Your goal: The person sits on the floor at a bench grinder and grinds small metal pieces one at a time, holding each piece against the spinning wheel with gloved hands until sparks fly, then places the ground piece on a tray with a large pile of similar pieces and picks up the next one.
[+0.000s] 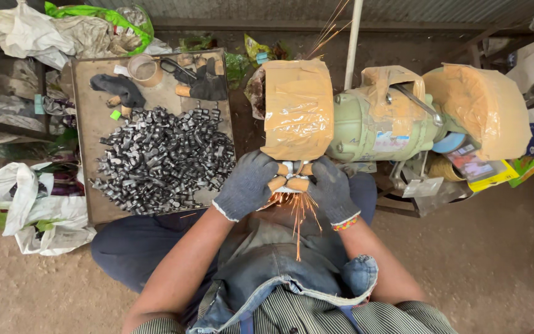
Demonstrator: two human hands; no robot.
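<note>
Dirt floor (477, 260), corrugated wall behind. Green bench grinder (378, 127), guards wrapped in tan tape. Rusty tray (91, 124) heaped with grey metal parts (162, 161). Gloved left hand (246, 184) and right hand (332, 188) both closed on a small part (292, 176) beneath the left guard; sparks falling.

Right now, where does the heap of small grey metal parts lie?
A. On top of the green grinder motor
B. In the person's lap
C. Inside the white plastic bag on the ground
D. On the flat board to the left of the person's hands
D: the heap of metal parts lies on the flat board, left of the gloved left hand and right hand at the grinder.
</note>
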